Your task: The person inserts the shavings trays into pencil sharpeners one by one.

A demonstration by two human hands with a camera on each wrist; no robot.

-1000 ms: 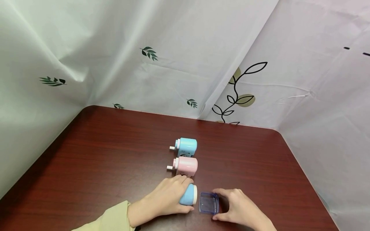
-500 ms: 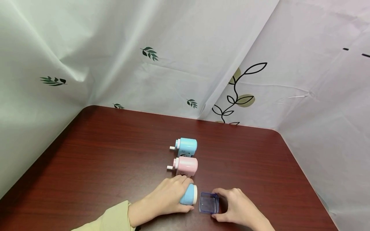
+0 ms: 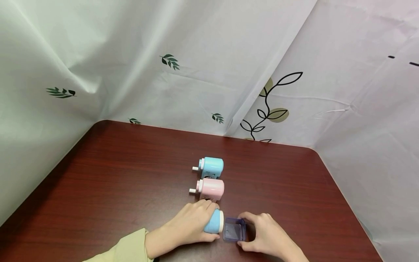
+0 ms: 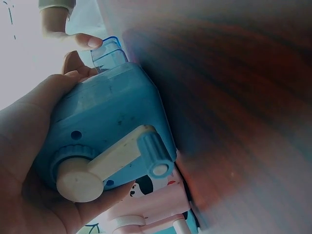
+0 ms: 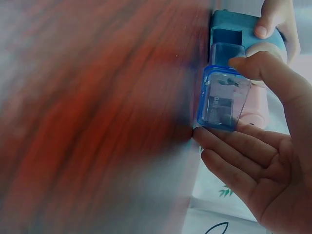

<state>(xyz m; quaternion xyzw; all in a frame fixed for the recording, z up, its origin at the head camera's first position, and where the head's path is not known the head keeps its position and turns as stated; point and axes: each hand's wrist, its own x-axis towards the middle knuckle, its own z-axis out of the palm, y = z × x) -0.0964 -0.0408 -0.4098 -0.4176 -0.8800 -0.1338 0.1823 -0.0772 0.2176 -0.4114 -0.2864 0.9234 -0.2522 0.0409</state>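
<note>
My left hand (image 3: 191,223) grips a blue crank pencil sharpener (image 3: 213,222) that lies on the table. Its white crank (image 4: 114,161) with a blue knob faces the left wrist camera. My right hand (image 3: 266,234) pinches a clear blue shavings drawer (image 3: 234,233) between thumb and fingers, just right of the sharpener. In the right wrist view the drawer's inner end lines up with the square opening (image 5: 227,36) in the sharpener's body; whether it has entered is hard to tell. The drawer looks see-through, with a few dark specks near its inner end.
Beyond the left hand, a pink crank sharpener (image 3: 212,187) lies on the dark red table (image 3: 131,174), with a light blue one (image 3: 213,166) behind it. Their white handles point left. White patterned curtains (image 3: 196,72) enclose the table's back and sides.
My right hand has shifted slightly left, bringing the drawer closer to the blue sharpener. The left hand and the other two sharpeners have stayed in place.
</note>
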